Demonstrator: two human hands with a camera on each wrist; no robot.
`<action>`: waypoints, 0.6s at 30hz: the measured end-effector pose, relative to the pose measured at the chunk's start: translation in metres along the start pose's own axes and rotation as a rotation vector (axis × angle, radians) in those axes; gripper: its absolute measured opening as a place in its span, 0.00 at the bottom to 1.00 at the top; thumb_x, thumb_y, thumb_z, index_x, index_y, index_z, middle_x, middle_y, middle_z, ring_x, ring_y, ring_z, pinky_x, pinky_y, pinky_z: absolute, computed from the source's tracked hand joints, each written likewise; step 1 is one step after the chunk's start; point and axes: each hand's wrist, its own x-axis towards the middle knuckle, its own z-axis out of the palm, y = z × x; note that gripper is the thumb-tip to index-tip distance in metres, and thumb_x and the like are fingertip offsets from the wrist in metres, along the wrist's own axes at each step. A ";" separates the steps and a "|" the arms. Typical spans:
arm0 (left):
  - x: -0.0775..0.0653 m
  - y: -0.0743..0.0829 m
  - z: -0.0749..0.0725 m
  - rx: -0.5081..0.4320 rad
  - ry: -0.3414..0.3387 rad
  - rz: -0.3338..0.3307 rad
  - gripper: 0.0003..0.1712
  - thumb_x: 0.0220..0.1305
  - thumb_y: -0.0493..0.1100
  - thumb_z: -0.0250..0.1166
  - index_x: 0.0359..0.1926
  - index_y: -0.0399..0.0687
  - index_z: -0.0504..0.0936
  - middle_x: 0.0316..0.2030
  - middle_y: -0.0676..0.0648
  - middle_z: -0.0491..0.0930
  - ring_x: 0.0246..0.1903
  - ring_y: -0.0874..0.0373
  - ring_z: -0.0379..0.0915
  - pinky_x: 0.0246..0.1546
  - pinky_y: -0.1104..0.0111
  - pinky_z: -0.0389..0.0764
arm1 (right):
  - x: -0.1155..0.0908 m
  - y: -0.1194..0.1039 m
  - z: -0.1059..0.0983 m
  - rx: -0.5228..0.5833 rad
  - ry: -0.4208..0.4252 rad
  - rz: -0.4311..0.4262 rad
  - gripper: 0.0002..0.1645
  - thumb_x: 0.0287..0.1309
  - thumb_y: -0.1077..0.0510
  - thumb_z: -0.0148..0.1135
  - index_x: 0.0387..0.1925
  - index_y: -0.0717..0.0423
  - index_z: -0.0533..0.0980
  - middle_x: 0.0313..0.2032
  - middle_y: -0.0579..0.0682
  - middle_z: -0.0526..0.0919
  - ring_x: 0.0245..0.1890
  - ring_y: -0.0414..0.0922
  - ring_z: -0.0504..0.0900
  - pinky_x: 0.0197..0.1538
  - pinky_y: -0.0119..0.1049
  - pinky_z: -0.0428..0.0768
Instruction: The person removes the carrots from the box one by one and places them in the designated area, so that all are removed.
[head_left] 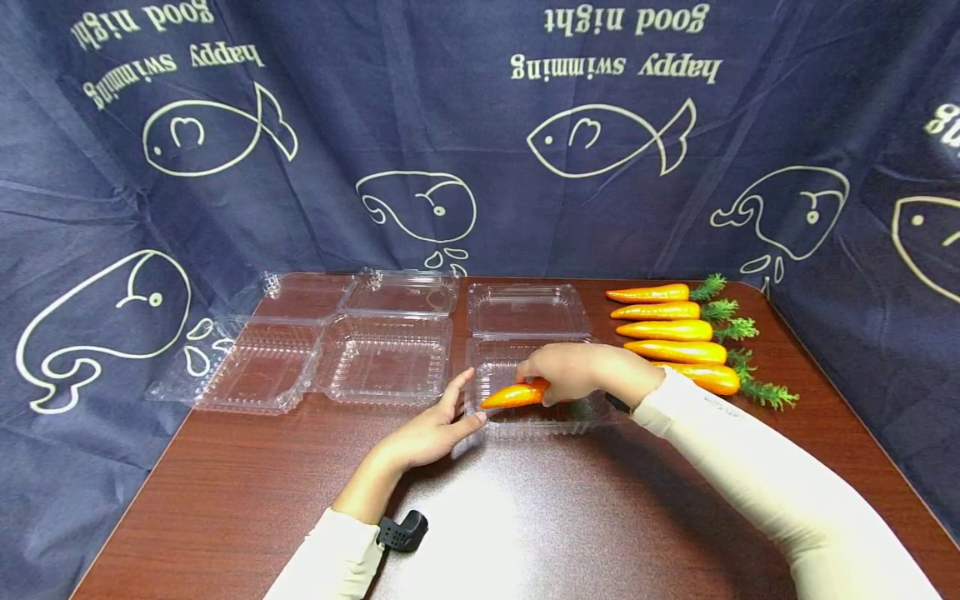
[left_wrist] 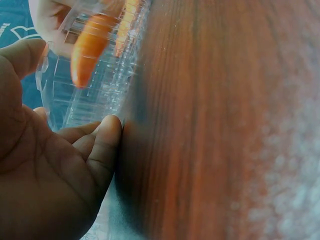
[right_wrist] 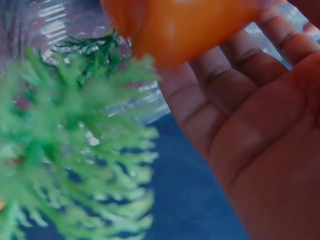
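Observation:
My right hand (head_left: 573,371) holds an orange carrot (head_left: 513,396) over the clear plastic clamshell box (head_left: 551,427) on the right. The carrot's tip points left, and its green leafy top (right_wrist: 75,135) shows in the right wrist view. At the box's left side is my left hand (head_left: 423,437), its thumb and fingers gripping the edge near the front corner. In the left wrist view the carrot (left_wrist: 90,52) shows through the clear wall, beside a second orange shape that may be a reflection. Whether the carrot touches the box floor is hidden.
Two more open clamshell boxes, a middle one (head_left: 386,392) and a left one (head_left: 255,400), stand in the row. Several carrots (head_left: 663,331) with green tops lie stacked in a column at right. A blue fish-print cloth (head_left: 480,100) hangs behind the brown table (head_left: 247,483).

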 end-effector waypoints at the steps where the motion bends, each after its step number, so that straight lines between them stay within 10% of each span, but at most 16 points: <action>1: 0.000 0.000 0.000 0.000 0.002 0.002 0.45 0.74 0.53 0.56 0.79 0.55 0.40 0.74 0.33 0.52 0.70 0.40 0.55 0.69 0.50 0.57 | -0.002 0.000 -0.002 -0.003 0.009 -0.005 0.21 0.51 0.66 0.72 0.48 0.53 0.79 0.32 0.42 0.78 0.33 0.41 0.73 0.42 0.39 0.74; 18: 0.001 0.000 0.000 -0.004 0.006 0.008 0.45 0.73 0.53 0.57 0.79 0.54 0.40 0.72 0.31 0.55 0.71 0.39 0.54 0.69 0.49 0.57 | -0.046 0.014 -0.020 0.054 0.272 -0.072 0.23 0.47 0.68 0.72 0.48 0.55 0.79 0.32 0.41 0.76 0.33 0.41 0.74 0.42 0.40 0.74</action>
